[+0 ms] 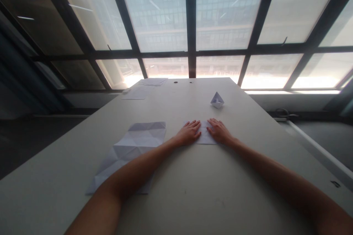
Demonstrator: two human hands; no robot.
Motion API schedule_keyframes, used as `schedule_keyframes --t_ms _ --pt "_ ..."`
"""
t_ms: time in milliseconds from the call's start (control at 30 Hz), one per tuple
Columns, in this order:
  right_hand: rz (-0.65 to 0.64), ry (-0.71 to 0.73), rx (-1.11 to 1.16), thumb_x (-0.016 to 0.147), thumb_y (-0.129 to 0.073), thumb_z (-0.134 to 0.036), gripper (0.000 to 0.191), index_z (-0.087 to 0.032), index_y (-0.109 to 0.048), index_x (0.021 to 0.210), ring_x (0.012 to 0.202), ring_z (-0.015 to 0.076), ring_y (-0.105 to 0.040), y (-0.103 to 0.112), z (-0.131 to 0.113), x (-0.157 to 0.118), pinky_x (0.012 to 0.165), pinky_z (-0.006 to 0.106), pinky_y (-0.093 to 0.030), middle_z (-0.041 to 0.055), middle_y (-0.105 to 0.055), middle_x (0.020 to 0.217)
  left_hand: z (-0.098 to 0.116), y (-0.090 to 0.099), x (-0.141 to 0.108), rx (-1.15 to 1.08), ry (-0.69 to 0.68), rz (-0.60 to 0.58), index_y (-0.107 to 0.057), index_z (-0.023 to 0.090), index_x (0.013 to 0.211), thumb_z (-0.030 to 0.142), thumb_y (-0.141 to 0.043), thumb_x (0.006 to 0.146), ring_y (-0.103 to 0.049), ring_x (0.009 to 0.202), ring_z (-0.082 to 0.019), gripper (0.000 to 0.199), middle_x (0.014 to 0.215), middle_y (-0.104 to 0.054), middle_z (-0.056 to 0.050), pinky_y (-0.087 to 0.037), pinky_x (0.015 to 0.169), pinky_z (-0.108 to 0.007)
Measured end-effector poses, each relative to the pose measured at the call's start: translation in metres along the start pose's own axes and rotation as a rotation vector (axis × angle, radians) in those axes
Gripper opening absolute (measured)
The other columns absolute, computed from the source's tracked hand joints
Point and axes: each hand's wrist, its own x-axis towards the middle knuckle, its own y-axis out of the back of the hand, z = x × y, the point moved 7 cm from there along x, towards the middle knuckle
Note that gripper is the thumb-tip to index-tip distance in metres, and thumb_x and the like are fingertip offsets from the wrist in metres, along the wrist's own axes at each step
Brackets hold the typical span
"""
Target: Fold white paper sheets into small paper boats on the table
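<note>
A small folded sheet of white paper (206, 138) lies flat on the white table (190, 191), between and partly under my hands. My left hand (189, 133) rests palm down on its left side, fingers stretched out. On the right side of the sheet, my right hand (220, 131) also lies flat with its fingers extended. Both hands hide the sheet's side edges. Beyond my right hand stands a folded paper boat (217, 100). To the left, a larger creased sheet of paper (124, 153) is spread out, partly covered by my left forearm.
Several flat white sheets (138, 92) lie at the table's far left corner. Two small dark spots, one a round hole (175, 82), mark the far edge. Large framed windows (162, 14) rise behind the table. A dark curtain (24, 69) hangs at the left.
</note>
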Motion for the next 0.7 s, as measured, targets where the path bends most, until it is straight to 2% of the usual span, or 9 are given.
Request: schedule_keyframes --t_ms 133,367,700 --pt "0.019 0.027 0.010 0.099 -0.043 -0.038 0.053 -0.013 -0.047 0.145 0.143 0.0256 -0.035 0.001 -0.001 0.000 0.118 0.042 -0.021 0.0151 -0.044 0.152 0.001 0.001 0.000 0.008 -0.007 0.001 -0.030 0.017 0.155 0.045 -0.029 0.103 -0.023 0.149 -0.025 0.059 0.161 -0.027 -0.010 -0.017 0.121 -0.046" --pt "0.060 0.017 0.022 0.098 -0.044 -0.035 0.050 -0.013 -0.049 0.143 0.140 0.0245 -0.038 0.004 0.000 0.000 0.117 0.039 -0.023 0.0142 -0.047 0.150 0.005 0.004 -0.003 0.005 -0.053 -0.021 -0.034 0.027 0.153 0.046 -0.027 0.104 -0.023 0.149 -0.030 0.054 0.162 -0.025 -0.005 -0.018 0.119 -0.052" --pt "0.153 -0.042 0.048 0.096 -0.047 -0.029 0.044 -0.011 -0.055 0.135 0.129 0.0239 -0.048 0.011 0.009 0.000 0.112 0.033 -0.030 0.0160 -0.057 0.138 0.002 0.001 -0.001 0.010 -0.051 -0.013 -0.034 0.028 0.153 0.047 -0.027 0.104 -0.023 0.149 -0.028 0.053 0.162 -0.026 -0.005 -0.017 0.119 -0.049"
